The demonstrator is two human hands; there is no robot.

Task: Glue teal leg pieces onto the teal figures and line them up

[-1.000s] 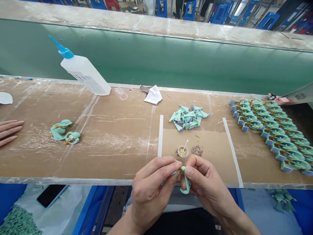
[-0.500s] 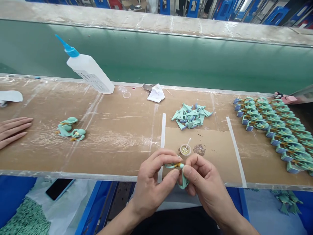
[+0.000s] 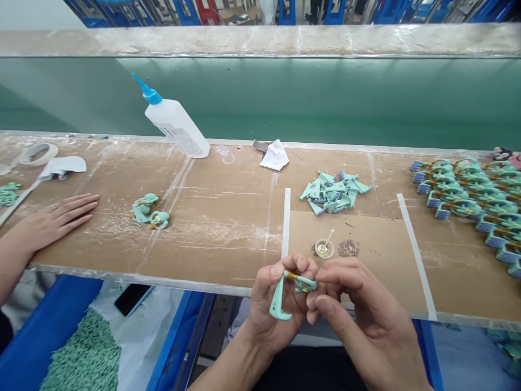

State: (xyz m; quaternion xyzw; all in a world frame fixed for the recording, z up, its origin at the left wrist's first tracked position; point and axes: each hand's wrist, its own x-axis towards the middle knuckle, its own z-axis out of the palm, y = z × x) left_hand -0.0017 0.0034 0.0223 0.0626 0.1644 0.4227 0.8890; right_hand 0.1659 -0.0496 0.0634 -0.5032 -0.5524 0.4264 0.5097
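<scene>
Cardboard-topped bench (image 3: 220, 228), mint-green figurine (image 3: 300, 281) with orange band

White squeeze bottle (image 3: 176, 129) with blue nozzle was the landmark, tilted on the table (image 3: 220, 228) in front of the green back panel (image 3: 285, 98). Right of bottle: crumpled white rag (image 3: 274, 155), then loose pile of teal figure parts (image 3: 331, 193), then rows of assembled teal figures (image 3: 459, 201) at far right. Below and right of bottle: small cup of yellow liquid (image 3: 324, 248) with a white stick, on a cardboard sheet (image 3: 378, 271). Far left of bottle: tape roll (image 3: 38, 154). Below and left of bottle, under the table: black phone (image 3: 133, 299) on white plastic sheet (image 3: 163, 326).
</scene>
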